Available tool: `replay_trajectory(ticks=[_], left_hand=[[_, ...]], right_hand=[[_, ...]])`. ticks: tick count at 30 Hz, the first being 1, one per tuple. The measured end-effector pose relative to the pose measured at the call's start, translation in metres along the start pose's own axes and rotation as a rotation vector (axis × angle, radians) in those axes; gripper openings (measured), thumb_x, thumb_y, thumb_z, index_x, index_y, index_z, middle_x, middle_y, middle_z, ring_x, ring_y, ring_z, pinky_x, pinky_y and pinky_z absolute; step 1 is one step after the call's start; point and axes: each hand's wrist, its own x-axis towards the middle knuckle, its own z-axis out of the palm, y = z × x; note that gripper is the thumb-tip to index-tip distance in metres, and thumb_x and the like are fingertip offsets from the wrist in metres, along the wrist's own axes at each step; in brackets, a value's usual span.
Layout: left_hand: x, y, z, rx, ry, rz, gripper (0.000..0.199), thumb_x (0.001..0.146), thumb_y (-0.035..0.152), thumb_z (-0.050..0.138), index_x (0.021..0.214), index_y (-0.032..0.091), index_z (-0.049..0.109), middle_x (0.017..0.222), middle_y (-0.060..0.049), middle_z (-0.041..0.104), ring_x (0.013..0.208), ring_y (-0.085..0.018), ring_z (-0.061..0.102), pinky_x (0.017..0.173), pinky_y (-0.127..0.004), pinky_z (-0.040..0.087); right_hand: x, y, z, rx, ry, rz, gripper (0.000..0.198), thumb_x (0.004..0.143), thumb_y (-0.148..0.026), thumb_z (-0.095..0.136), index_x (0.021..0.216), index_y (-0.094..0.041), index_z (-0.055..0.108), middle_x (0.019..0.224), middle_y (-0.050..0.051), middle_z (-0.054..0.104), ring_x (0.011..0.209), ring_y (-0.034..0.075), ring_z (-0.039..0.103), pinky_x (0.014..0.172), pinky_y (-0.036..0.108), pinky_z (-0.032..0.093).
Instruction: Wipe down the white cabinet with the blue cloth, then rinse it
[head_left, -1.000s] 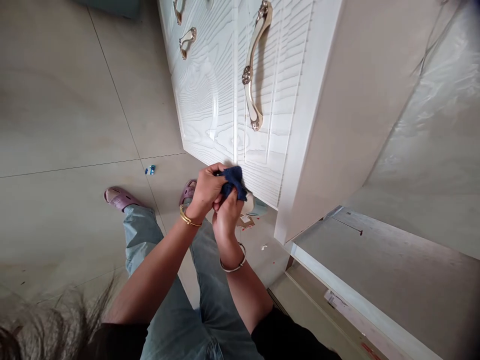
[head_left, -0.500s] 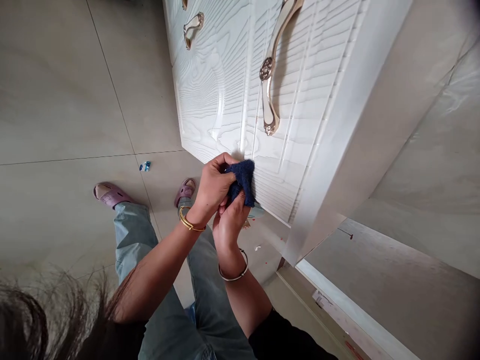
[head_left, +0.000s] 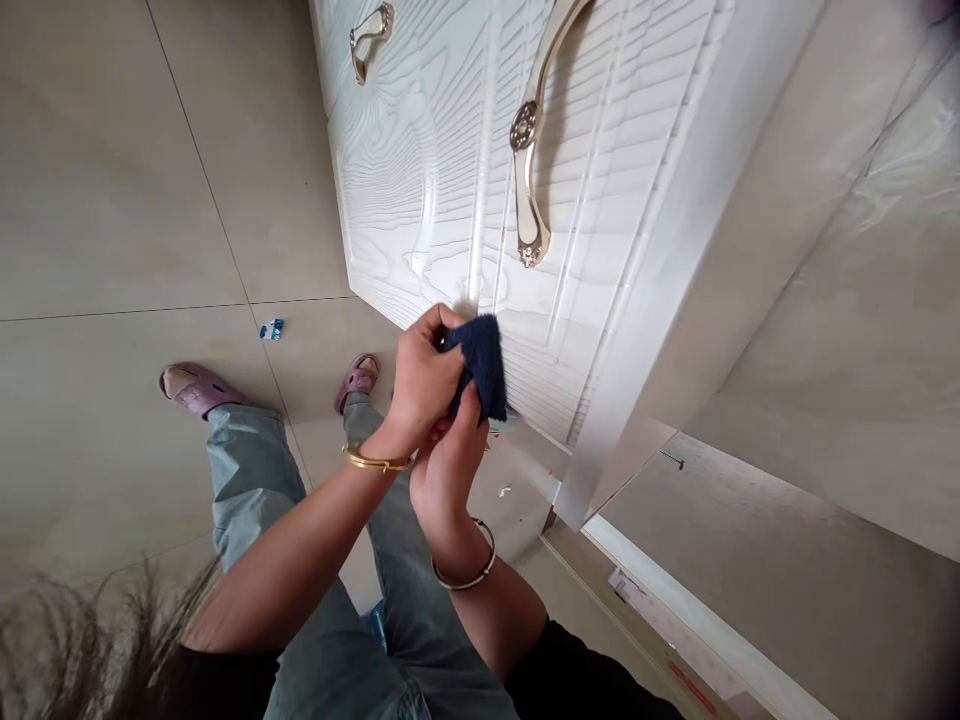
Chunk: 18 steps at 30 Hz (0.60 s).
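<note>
A dark navy, fuzzy cloth (head_left: 484,368) is bunched between my two hands, just in front of the lower end of a white wood-grain door. My left hand (head_left: 426,375) grips it from the left, thumb and fingers closed on its edge; a gold bangle circles that wrist. From below, my right hand (head_left: 454,455) pinches the cloth's lower edge with the thumb on top; a silver bangle is on that wrist. Some fingertips are hidden behind the cloth and the hands. The white door (head_left: 420,180) carries a long ornate handle (head_left: 529,180) above the cloth.
A smaller handle (head_left: 367,40) is at the upper left. On the tiled floor (head_left: 112,250) lies a small blue-and-white wrapper (head_left: 271,329), near my feet in mauve clogs (head_left: 199,390). A pale frame edge (head_left: 675,280) slants down at the right, above an open compartment.
The cloth has been pulled flatter, with a straighter outer edge and a sharper corner. My right thumb has shifted slightly left along it. The whole view has moved a little.
</note>
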Motion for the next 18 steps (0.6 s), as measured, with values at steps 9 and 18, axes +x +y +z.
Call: replay_trajectory(ticks=[9,18], left_hand=[[-0.017,-0.020,-0.016,0.147,-0.027,-0.006,0.021,0.070,0.000,0.058,0.069,0.020,0.051,0.068,0.004,0.055,0.066,-0.009,0.048,0.066,-0.023,0.043],[-0.048,-0.039,-0.046,0.718,0.374,0.553,0.044,0.079,-0.002,0.057,0.106,0.028,0.072,0.119,-0.004,0.062,0.114,-0.023,0.058,0.102,-0.044,0.045]], right_hand=[[-0.005,0.019,-0.014,0.039,-0.058,0.089,0.039,0.086,-0.053,0.067,0.111,-0.023,0.067,0.122,0.003,0.074,0.111,0.017,0.070,0.095,0.030,0.057],[0.010,0.042,-0.067,-0.151,-0.213,-0.143,0.034,0.088,-0.049,0.060,0.067,-0.023,0.053,0.058,-0.007,0.050,0.055,0.011,0.047,0.055,0.025,0.042]])
